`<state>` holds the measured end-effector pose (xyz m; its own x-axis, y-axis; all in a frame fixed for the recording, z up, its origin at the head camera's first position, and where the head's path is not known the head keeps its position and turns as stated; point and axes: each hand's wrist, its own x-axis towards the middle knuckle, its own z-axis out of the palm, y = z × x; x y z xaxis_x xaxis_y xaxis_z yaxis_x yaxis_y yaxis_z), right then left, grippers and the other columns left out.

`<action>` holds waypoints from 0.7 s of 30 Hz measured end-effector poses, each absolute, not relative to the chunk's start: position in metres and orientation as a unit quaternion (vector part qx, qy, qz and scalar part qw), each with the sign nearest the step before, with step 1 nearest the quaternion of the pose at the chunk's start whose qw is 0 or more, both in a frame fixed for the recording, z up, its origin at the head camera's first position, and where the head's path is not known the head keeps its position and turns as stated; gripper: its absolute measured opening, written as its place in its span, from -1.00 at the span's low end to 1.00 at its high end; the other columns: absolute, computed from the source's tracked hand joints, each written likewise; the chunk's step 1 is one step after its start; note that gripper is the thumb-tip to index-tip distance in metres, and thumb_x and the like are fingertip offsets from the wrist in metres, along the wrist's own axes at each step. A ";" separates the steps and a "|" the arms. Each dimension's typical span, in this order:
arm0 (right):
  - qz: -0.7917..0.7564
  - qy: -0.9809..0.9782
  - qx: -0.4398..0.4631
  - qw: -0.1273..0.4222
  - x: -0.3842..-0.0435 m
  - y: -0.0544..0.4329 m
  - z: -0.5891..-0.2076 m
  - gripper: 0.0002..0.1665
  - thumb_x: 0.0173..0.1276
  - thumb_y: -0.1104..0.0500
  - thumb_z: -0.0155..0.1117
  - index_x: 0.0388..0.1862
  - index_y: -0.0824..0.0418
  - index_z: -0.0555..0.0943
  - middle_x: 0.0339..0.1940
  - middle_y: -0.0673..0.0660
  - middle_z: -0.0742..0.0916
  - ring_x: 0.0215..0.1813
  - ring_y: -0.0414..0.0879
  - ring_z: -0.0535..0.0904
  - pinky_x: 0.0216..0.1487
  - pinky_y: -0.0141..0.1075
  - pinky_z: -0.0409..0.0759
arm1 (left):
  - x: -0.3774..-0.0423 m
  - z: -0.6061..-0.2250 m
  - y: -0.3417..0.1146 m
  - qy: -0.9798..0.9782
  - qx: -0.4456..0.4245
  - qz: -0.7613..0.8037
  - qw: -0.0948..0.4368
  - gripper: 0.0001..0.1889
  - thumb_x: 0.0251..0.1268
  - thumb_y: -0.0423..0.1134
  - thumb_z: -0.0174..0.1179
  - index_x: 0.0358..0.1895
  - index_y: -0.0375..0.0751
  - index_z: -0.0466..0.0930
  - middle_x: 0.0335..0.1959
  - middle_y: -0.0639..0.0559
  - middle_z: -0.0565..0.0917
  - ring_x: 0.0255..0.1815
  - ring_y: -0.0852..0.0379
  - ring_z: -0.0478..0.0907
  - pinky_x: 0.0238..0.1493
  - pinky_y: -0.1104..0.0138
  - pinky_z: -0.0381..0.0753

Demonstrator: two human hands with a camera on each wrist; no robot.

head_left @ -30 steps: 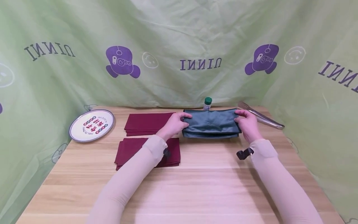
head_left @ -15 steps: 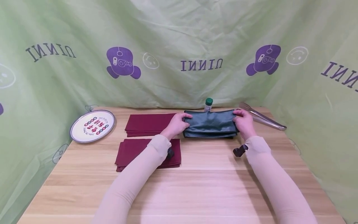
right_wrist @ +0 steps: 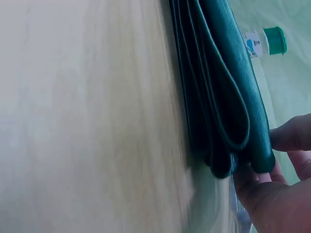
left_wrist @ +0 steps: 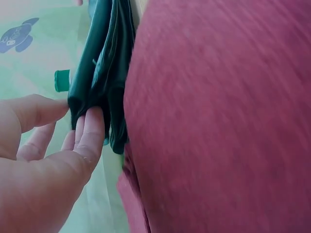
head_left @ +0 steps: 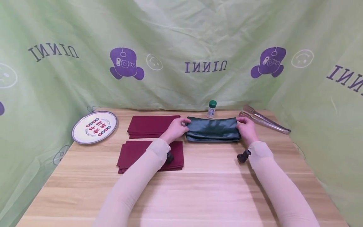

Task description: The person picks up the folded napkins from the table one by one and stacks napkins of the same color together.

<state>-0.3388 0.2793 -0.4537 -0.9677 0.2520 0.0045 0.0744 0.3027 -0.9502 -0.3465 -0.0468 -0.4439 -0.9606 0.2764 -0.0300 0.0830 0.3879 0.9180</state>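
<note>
A folded dark green satin cloth [head_left: 212, 130] lies in layers towards the back of the table, right of centre. At its left end my left hand [head_left: 173, 130] pinches the top fold. The left wrist view shows that hand's thumb and fingers [left_wrist: 91, 138] on either side of the green fold. My right hand [head_left: 247, 130] pinches the opposite end. In the right wrist view, looped layers of the green cloth [right_wrist: 233, 92] hang out beside the right hand [right_wrist: 284, 194]. Left of it are two folded burgundy cloths, one farther back [head_left: 151, 124] and one nearer [head_left: 134, 153], partly under my left forearm.
A small bottle with a green cap [head_left: 211, 109] stands just behind the green cloth. Metal tongs [head_left: 266, 122] lie at the back right, close behind my right hand. A round white plate [head_left: 82, 129] sits at the back left. A printed green curtain [head_left: 170, 88] encloses the table.
The green cloth's upper layer has come down and slightly nearer, uncovering the bottle behind it. My right hand has shifted a little left; both hands keep their hold on the ends.
</note>
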 end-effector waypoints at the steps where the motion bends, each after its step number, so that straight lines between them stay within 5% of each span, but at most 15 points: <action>1: 0.587 -0.800 -0.103 0.073 -0.338 0.281 -0.454 -0.45 0.18 0.50 0.07 0.21 0.45 0.49 0.14 0.29 0.51 -0.02 -0.06 0.38 -0.08 -0.39 0.36 | -0.345 -0.444 -0.049 0.828 0.107 0.544 0.087 -0.61 0.20 -0.50 0.23 0.13 -0.24 0.59 0.02 -0.11 0.62 -0.08 0.03 0.57 -0.17 0.31 0.54; 14: 0.546 -0.829 -0.113 0.036 -0.313 0.308 -0.461 -0.42 0.18 0.43 0.09 0.25 0.43 0.44 0.19 0.33 0.50 -0.30 -0.13 0.52 -0.27 -0.41 0.52 | -0.314 -0.442 -0.083 0.834 0.143 0.521 0.106 -0.64 0.25 -0.36 0.28 0.12 -0.30 0.59 -0.07 -0.15 0.66 -0.16 0.05 0.59 -0.17 0.27 0.60; 21: 0.594 -0.791 -0.139 0.048 -0.297 0.317 -0.454 -0.46 0.30 0.39 0.06 0.28 0.44 0.36 -0.05 0.19 0.49 -0.27 -0.10 0.55 -0.22 -0.36 0.59 | -0.279 -0.434 -0.137 0.843 0.157 0.501 0.113 -0.64 0.29 -0.25 0.29 0.10 -0.32 0.58 -0.24 -0.17 0.69 -0.34 -0.01 0.66 -0.23 0.19 0.62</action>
<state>-0.2967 0.3172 -0.4543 -0.9568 0.2769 -0.0885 0.1619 0.2549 -0.9533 -0.2791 -0.1372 -0.4341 -0.9250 0.3786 -0.0335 0.1513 0.4477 0.8813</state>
